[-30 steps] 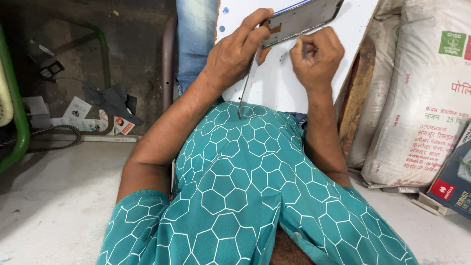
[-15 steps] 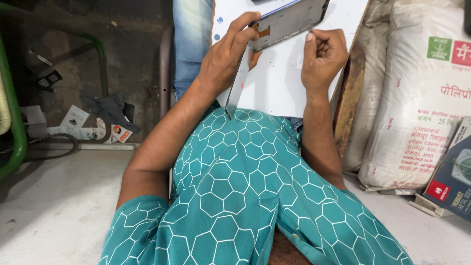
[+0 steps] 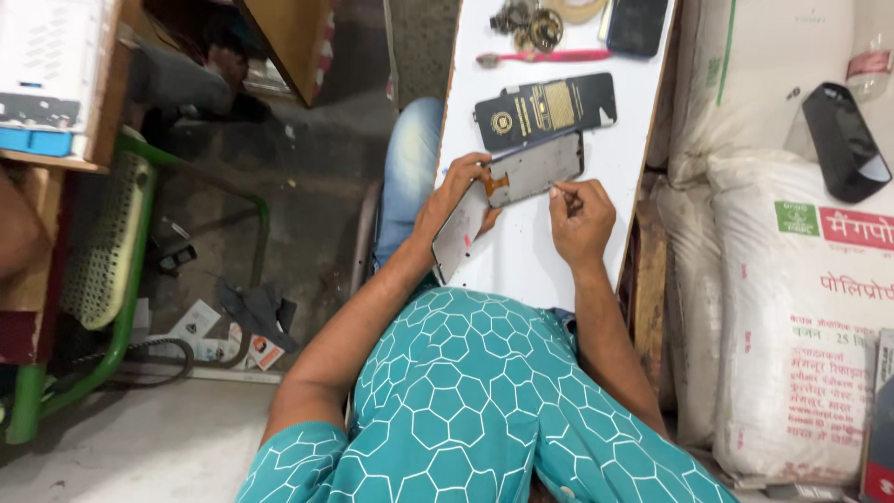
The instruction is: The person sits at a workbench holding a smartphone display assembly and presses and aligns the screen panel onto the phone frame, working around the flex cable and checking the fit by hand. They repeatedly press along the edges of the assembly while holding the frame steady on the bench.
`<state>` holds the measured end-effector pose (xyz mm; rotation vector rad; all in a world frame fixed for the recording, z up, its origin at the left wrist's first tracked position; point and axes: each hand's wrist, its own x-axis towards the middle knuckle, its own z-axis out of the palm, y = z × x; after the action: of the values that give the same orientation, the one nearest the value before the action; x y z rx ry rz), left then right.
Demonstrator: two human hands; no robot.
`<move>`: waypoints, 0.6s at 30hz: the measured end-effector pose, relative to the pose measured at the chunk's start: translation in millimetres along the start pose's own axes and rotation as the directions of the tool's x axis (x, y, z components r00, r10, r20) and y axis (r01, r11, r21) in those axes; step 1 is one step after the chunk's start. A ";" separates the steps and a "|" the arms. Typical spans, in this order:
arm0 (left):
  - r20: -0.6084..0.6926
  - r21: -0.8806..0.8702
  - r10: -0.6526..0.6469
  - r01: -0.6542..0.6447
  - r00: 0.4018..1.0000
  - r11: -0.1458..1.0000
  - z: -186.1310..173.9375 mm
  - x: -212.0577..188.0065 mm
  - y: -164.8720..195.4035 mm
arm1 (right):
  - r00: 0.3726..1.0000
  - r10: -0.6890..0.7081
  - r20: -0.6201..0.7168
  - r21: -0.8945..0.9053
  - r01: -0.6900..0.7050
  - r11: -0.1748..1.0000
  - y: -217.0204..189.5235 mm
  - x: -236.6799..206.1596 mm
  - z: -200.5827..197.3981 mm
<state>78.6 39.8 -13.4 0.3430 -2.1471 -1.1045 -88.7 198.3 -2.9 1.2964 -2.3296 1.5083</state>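
Now left hand (image 3: 453, 191) fingers grip the phone screen (image 3: 521, 182) (tilted); right hand (image 3: 579, 216) fingers pinch its edge.

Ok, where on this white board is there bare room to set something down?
The white board is bare below the right hand. The far end is crowded: black phone back, pink toothbrush, metal parts.

A small, makeshift phone-repair workshop. A narrow white board (image 3: 521, 251) serves as workbench, with an opened phone back (image 3: 545, 110), small metal parts (image 3: 533, 23), probably hardware, and a pink toothbrush (image 3: 545, 57). Stacked white sacks (image 3: 792, 279) stand alongside, above a littered concrete floor (image 3: 307, 205).
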 end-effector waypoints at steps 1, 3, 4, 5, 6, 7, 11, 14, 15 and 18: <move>-0.020 -0.006 0.033 -0.033 0.999 0.999 -1.4 0.6 -1.4 | 1.000 0.000 -0.002 0.010 0.000 1.000 0.3 0.3 0.8; -0.050 -0.020 0.092 -0.093 0.994 0.995 -3.9 -0.7 -2.7 | 1.000 0.011 0.001 0.018 -0.011 1.000 -0.1 -0.2 2.3; -0.043 -0.020 0.079 -0.080 0.996 0.997 -4.8 -1.2 -2.8 | 1.000 0.019 0.002 0.017 -0.019 1.000 -1.0 -0.2 2.8; -0.036 -0.018 0.067 -0.068 0.997 0.998 -5.3 -2.0 -3.1 | 1.000 0.026 0.002 0.017 -0.026 1.000 -2.0 -0.6 3.3; -0.030 -0.015 0.059 -0.059 0.998 0.998 -6.5 0.8 -2.5 | 1.000 0.018 0.009 -0.012 -0.017 1.000 -4.2 1.4 2.4; -0.038 -0.010 0.076 -0.076 0.996 0.997 -7.0 2.1 -3.1 | 1.000 0.007 0.012 -0.040 -0.007 0.999 -5.8 1.7 2.8; -0.010 -0.014 0.034 -0.034 0.999 0.999 -5.9 5.4 -1.8 | 1.000 0.018 0.017 -0.094 -0.017 0.995 -15.1 3.3 2.6; -0.033 0.010 0.084 -0.084 0.996 0.996 -6.2 4.9 -4.6 | 1.000 0.003 0.016 -0.079 -0.001 0.997 -18.1 3.9 4.2; -0.055 0.023 0.127 -0.125 0.990 0.992 -6.4 4.0 -5.6 | 1.000 0.012 0.013 -0.076 -0.011 0.997 -18.4 4.1 5.3; -0.053 0.039 0.134 -0.132 0.990 0.990 -7.9 2.2 -8.7 | 1.000 0.018 0.007 -0.063 -0.018 0.998 -18.0 3.2 7.9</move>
<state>81.8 28.6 -16.2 0.2401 -2.1098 -0.9713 -75.6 187.4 7.4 1.2718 -2.3788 1.4255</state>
